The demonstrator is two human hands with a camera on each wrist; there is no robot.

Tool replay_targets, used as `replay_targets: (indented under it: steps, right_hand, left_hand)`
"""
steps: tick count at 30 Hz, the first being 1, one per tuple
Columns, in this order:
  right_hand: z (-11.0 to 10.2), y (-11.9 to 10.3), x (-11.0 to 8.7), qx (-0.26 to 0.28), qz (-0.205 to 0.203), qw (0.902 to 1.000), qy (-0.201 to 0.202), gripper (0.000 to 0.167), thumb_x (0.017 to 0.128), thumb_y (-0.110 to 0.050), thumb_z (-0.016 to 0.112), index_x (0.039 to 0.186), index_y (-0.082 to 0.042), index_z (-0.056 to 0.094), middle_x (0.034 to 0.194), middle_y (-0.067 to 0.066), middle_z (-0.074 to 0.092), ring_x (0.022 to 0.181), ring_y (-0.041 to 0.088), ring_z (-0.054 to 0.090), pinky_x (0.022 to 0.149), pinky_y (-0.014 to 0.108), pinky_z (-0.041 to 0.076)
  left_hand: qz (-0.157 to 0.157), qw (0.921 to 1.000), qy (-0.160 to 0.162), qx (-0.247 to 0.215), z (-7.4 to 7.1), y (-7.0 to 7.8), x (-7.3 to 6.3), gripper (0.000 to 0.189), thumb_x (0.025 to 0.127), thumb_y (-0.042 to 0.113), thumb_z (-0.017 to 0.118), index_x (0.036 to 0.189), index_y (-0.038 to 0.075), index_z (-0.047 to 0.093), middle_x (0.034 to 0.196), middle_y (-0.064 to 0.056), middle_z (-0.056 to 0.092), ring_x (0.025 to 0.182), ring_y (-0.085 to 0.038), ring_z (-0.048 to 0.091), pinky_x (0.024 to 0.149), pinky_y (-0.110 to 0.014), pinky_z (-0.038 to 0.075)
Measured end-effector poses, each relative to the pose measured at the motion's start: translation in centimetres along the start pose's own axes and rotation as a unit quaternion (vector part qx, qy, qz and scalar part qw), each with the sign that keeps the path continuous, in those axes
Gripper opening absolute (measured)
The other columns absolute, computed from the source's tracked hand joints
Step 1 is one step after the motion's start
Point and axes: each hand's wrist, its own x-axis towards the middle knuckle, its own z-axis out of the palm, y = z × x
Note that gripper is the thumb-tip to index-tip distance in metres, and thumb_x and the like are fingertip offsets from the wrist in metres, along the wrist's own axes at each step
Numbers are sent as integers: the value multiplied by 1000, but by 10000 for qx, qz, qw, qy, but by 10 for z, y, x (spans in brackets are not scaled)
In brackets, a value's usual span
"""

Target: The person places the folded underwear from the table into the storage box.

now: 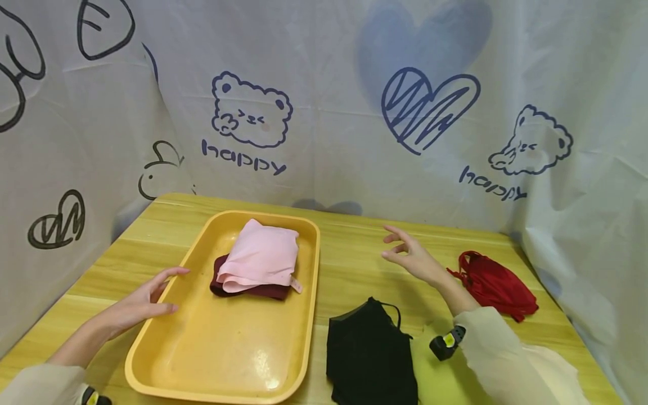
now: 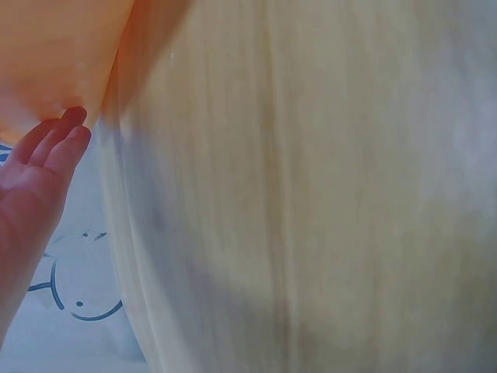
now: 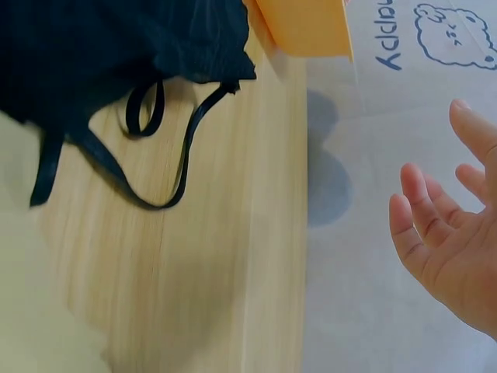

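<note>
My left hand (image 1: 139, 301) holds the left rim of a yellow plastic tray (image 1: 202, 360), thumb and index finger over the edge. In the left wrist view, other fingers (image 2: 58, 148) lie against the tray's outer wall. Inside the tray, a folded pink garment (image 1: 265, 253) with a small tag rests on a folded dark maroon garment (image 1: 273, 291). My right hand (image 1: 412, 256) hovers over the table with fingers spread and slightly bent, holding nothing. Below it lies a black strappy top (image 1: 372, 354), whose thin straps (image 3: 186, 148) show in the right wrist view.
A bundled red garment (image 1: 498, 284) with thin ties lies at the right of the table. Beneath my right forearm is a yellow-green garment (image 1: 440, 371), with a cream cloth (image 1: 552, 365) beside the sleeve. White sheeting (image 1: 324, 140) with drawings hangs behind and along both sides.
</note>
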Motion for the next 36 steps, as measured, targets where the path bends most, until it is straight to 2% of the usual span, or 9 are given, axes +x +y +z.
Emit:
replay_targets:
  steps: [4, 9, 11, 18, 27, 30, 31, 36]
  right_hand:
    - [-6, 4, -4, -62, 70, 9999, 79, 61, 92, -16, 54, 143, -5, 23, 126, 22, 40, 103, 35, 49, 78, 40, 45]
    - [-13, 9, -8, -145, 217, 9995, 154, 61, 92, -16, 54, 143, -4, 23, 127, 23, 40, 104, 36, 48, 80, 45, 44]
    - [-16, 11, -11, -191, 276, 9993, 181, 61, 92, -17, 54, 143, -4, 23, 127, 24, 39, 105, 37, 47, 81, 45, 44]
    - [-26, 17, -19, -341, 448, 9980, 279, 64, 92, -23, 55, 143, -6, 22, 128, 25, 38, 107, 38, 47, 81, 42, 44]
    - [-35, 24, -29, -478, 600, 9964, 371, 64, 92, -23, 55, 143, -4, 21, 127, 24, 39, 107, 38, 46, 83, 44, 44]
    - [-38, 27, -32, -556, 662, 9954, 406, 65, 91, -24, 55, 144, -5, 21, 128, 24, 39, 107, 38, 47, 83, 43, 44]
    - [-39, 28, -33, -583, 668, 9952, 423, 65, 91, -25, 55, 144, -5, 21, 128, 24, 40, 107, 38, 47, 83, 43, 44]
    - [-45, 34, -39, -714, 660, 9940, 506, 66, 91, -25, 55, 143, -4, 21, 128, 27, 39, 107, 41, 48, 81, 43, 45]
  left_hand:
    - [-6, 10000, 22, 7, 0, 0, 1, 62, 86, 7, 57, 138, 10, 25, 142, -12, 13, 129, -50, -6, 82, -8, 32]
    - [-23, 10000, 3, 34, 0, 0, 1, 62, 86, 7, 57, 139, 10, 24, 142, -25, 6, 129, -52, -8, 81, -6, 30]
    - [-18, 10000, 1, 39, 0, 0, 1, 62, 86, 7, 57, 139, 10, 24, 143, -25, 6, 129, -52, -9, 80, -5, 28]
    - [34, 10000, 33, 45, 0, -2, 1, 61, 86, 6, 56, 139, 10, 25, 141, -4, 15, 129, -52, -9, 81, -4, 28]
    - [147, 9999, 34, 5, 0, -4, 2, 61, 86, 5, 56, 138, 10, 25, 133, 13, 20, 129, -48, -3, 83, -8, 33]
    - [169, 9999, 33, 13, 0, -4, 1, 60, 87, 5, 56, 138, 10, 25, 132, 15, 21, 129, -45, 0, 84, -10, 35]
    - [160, 9999, 38, 16, 0, -4, 1, 60, 87, 5, 56, 138, 10, 26, 131, 15, 21, 131, -41, 3, 84, -11, 36]
    - [103, 9999, 40, 25, 0, -4, 1, 61, 86, 6, 56, 138, 10, 25, 133, 12, 20, 131, -43, 0, 83, -9, 34]
